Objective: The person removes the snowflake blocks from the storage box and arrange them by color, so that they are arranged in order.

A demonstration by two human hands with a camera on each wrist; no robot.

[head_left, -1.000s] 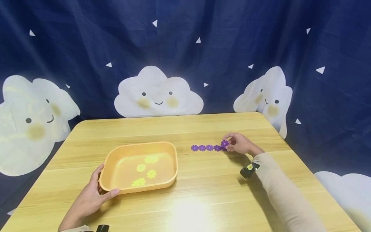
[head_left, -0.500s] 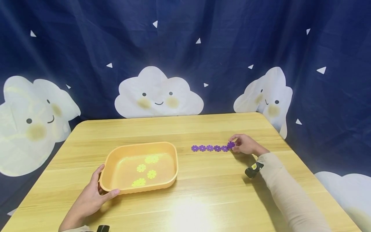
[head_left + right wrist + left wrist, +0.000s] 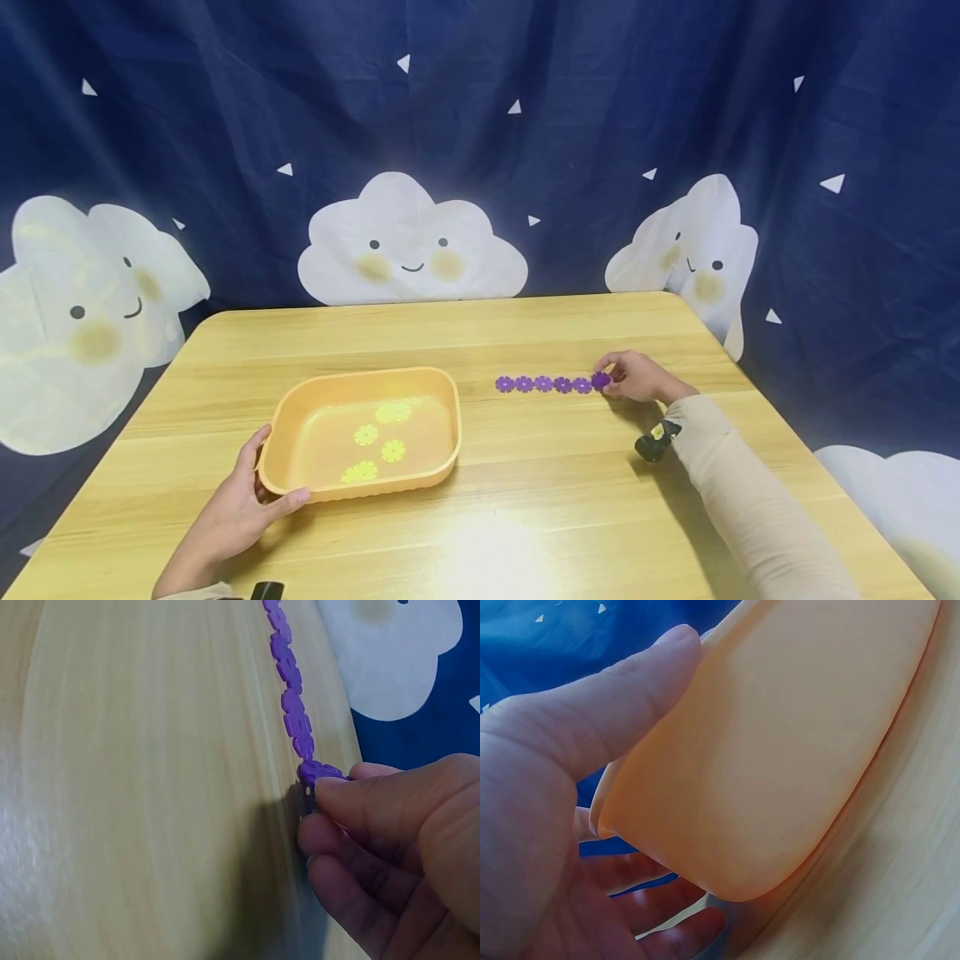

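Note:
My right hand [image 3: 636, 377] pinches a purple snowflake disc [image 3: 319, 772] between thumb and fingertips, low over the table. That disc is at the right end of a straight row of purple snowflake discs [image 3: 543, 384]; in the right wrist view its edge meets the last of the row. The other fingers curl beneath the thumb, and part of the disc is hidden by them. On the left, my left hand [image 3: 231, 508] grips the near left corner of an orange plastic basin [image 3: 765, 750], thumb on the rim and fingers around the outside. Several yellow snowflake discs [image 3: 393, 451] lie inside the basin.
Everything rests on a wood-grain table [image 3: 495, 467] with rounded far corners. Behind it hangs a dark blue curtain [image 3: 465, 75] printed with white clouds. A black wrist camera [image 3: 655, 442] sits at the right cuff, low over the table.
The right hand has moved slightly right along the row and then lowered. One more purple disc now lies in the row, and another shows in the fingers. Left hand and basin stayed put.

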